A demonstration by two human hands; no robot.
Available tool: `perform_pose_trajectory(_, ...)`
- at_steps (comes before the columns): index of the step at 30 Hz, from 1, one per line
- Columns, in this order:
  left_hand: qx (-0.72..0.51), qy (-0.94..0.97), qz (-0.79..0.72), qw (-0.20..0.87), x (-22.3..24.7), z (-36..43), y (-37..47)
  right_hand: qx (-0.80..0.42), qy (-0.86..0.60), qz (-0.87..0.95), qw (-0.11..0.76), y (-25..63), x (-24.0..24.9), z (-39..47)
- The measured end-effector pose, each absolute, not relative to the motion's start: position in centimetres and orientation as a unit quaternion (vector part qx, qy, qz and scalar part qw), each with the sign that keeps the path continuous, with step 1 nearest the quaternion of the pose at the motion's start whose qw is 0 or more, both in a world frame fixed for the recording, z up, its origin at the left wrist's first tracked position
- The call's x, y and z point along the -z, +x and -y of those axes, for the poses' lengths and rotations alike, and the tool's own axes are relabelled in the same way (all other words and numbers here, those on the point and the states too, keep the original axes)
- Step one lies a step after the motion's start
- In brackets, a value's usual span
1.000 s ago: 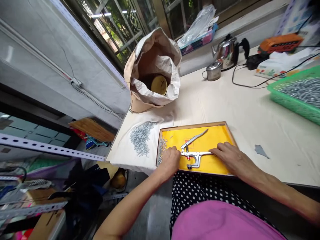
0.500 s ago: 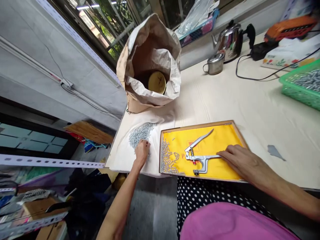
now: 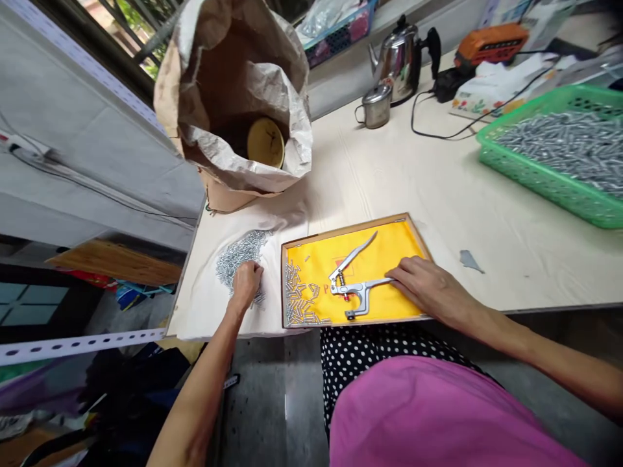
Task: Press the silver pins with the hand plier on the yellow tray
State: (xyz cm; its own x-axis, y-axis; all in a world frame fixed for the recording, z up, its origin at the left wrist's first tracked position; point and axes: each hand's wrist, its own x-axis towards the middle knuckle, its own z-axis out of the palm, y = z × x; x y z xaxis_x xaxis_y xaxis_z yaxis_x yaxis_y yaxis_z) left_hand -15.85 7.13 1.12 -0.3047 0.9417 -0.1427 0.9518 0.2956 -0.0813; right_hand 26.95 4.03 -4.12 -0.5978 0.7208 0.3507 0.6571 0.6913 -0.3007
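Note:
My left hand (image 3: pixel 247 283) is at the lower right edge of a pile of small metal pins (image 3: pixel 239 256) on a white cloth. Its fingers are drawn together, and whatever they pinch is too small to make out. A shallow tray (image 3: pixel 406 217) with a yellow lining lies to the right, with more loose pins (image 3: pixel 296 295) along its left side. Silver hand pliers (image 3: pixel 357 288) with a spring rest on the lining, their upper handle raised. My right hand (image 3: pixel 428 285) lies over the tray's right edge, its fingertips closed on the end of the lower handle.
An open paper sack (image 3: pixel 233 185) with a yellow round container (image 3: pixel 265 143) inside stands behind the pile. A green basket (image 3: pixel 540 188) of metal pieces sits at the right. A lidded metal cup (image 3: pixel 376 107), kettle (image 3: pixel 399 65) and black cable (image 3: pixel 452 137) are at the back.
The view has swung right, showing more of the green basket. My left hand stays at the pile, its fingers drawn together, and my right hand stays at the pliers' handle.

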Motion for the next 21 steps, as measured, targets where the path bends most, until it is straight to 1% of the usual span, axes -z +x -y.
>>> perform_pose_trajectory(9,0.115,0.635,-0.764,-0.012,-1.4,-7.2,-15.0,-0.055,-0.401,0.886,0.225,26.9,4.0,-4.0)
perform_pose_trajectory(11,0.091,0.638,-0.764,-0.014,-1.9,-7.1,-14.6,-0.058,-0.403,0.886,0.224,26.9,3.9,-4.0)
perform_pose_trajectory(12,0.058,0.635,-0.771,-0.006,-2.2,-6.9,-14.1,-0.060,-0.403,0.886,0.223,26.9,3.9,-4.0)
perform_pose_trajectory(14,-0.048,0.603,-0.795,0.055,-2.8,-6.3,-12.4,-0.064,-0.404,0.886,0.220,27.0,3.8,-4.0)
perform_pose_trajectory(15,-0.112,0.575,-0.803,0.109,-3.1,-5.8,-11.0,-0.065,-0.403,0.886,0.218,27.0,3.8,-4.0)
perform_pose_trajectory(17,-0.220,0.505,-0.793,0.261,-3.5,-4.4,-7.8,-0.065,-0.403,0.887,0.214,27.0,3.9,-4.1)
perform_pose_trajectory(19,-0.278,0.457,-0.752,0.385,-3.8,-2.7,-4.2,-0.063,-0.405,0.887,0.211,27.0,4.0,-4.1)
perform_pose_trajectory(21,-0.292,0.407,-0.722,0.478,-3.7,-1.2,-1.1,-0.061,-0.407,0.887,0.211,26.9,4.1,-4.1)
